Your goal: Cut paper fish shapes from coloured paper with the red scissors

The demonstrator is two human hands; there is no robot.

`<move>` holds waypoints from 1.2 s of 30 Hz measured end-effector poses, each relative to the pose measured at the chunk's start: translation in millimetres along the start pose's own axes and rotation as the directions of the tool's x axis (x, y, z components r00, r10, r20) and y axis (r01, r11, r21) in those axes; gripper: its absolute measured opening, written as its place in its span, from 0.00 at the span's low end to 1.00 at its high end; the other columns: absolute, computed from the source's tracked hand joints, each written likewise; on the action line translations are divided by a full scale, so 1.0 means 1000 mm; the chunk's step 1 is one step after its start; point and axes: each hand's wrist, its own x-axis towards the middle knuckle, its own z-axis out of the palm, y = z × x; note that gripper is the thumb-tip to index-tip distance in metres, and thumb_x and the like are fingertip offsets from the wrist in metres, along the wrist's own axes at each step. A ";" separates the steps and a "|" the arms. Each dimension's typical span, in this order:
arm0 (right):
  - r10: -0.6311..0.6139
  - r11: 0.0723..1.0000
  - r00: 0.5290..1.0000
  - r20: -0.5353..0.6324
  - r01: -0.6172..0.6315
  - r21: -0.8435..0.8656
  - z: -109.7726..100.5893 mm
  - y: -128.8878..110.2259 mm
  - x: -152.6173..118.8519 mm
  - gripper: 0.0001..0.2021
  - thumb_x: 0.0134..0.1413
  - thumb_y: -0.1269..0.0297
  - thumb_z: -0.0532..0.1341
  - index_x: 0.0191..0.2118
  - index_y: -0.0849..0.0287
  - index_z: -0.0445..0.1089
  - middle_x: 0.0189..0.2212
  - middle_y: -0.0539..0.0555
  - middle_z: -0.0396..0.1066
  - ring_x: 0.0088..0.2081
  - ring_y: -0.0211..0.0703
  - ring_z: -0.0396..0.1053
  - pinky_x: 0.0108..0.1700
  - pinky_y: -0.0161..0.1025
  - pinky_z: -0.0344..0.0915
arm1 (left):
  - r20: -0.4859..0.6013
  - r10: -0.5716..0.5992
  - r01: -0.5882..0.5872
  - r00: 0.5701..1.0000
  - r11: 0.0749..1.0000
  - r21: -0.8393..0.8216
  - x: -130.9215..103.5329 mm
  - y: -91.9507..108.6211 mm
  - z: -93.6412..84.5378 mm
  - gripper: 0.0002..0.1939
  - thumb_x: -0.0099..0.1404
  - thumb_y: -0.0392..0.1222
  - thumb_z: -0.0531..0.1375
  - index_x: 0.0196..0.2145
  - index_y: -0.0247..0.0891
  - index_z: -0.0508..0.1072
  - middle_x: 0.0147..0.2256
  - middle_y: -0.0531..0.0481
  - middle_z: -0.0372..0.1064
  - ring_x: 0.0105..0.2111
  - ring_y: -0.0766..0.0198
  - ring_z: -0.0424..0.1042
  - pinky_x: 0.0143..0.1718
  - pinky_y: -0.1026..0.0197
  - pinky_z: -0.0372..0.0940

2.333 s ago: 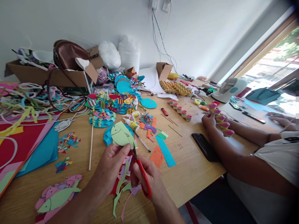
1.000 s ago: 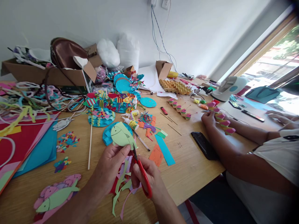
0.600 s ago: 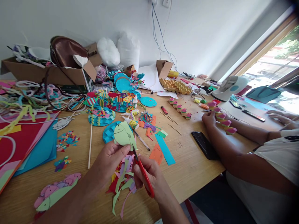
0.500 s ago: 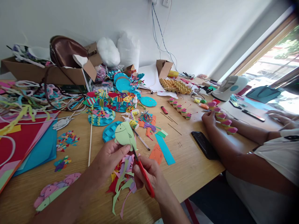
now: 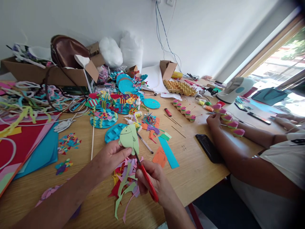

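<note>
A light green paper fish (image 5: 128, 136) with drawn black lines is pinched between the thumb and fingers of my left hand (image 5: 116, 155). My right hand (image 5: 151, 178) is wrapped round red-handled scissors (image 5: 148, 183), whose dark blades meet the lower edge of the green paper. Below both hands lies a heap of paper scraps (image 5: 127, 179) in green, pink, red and purple. Orange paper (image 5: 159, 156) and a blue strip (image 5: 168, 152) rest to the right, and a pen (image 5: 145, 143) lies just behind the fish.
Blue discs with colourful paper fish (image 5: 103, 117) stand behind my hands. A black phone (image 5: 209, 148) lies to the right, near another person's arms and a pink-and-green craft strip (image 5: 230, 122). Coloured sheets (image 5: 40, 152) and a wooden stick (image 5: 92, 143) are on the left.
The green fish has turned slightly in my left hand, and my left forearm has shifted, covering more of the pink and green paper fish at lower left. The other person's craft strip has tilted a little.
</note>
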 end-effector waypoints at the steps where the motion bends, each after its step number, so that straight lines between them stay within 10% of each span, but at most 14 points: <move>1: -0.004 1.000 1.000 0.007 0.003 0.012 0.000 0.001 0.000 0.28 0.50 0.35 0.53 0.21 0.59 0.57 0.12 0.46 0.59 0.14 0.30 0.54 0.18 0.29 0.51 | -0.001 -0.007 0.007 1.000 1.000 -0.008 0.000 0.001 0.000 0.07 0.48 0.45 0.66 0.24 0.40 0.78 0.24 0.48 0.77 0.24 0.57 0.74 0.28 0.60 0.68; 36: -0.087 0.979 0.994 -0.071 0.072 -0.189 -0.008 0.016 0.002 0.21 0.55 0.46 0.57 0.22 0.58 0.59 0.14 0.45 0.58 0.18 0.32 0.54 0.20 0.31 0.49 | 0.087 -0.071 0.048 0.994 0.969 0.242 0.004 0.006 -0.008 0.07 0.51 0.44 0.59 0.23 0.38 0.71 0.22 0.51 0.72 0.25 0.62 0.70 0.29 0.62 0.65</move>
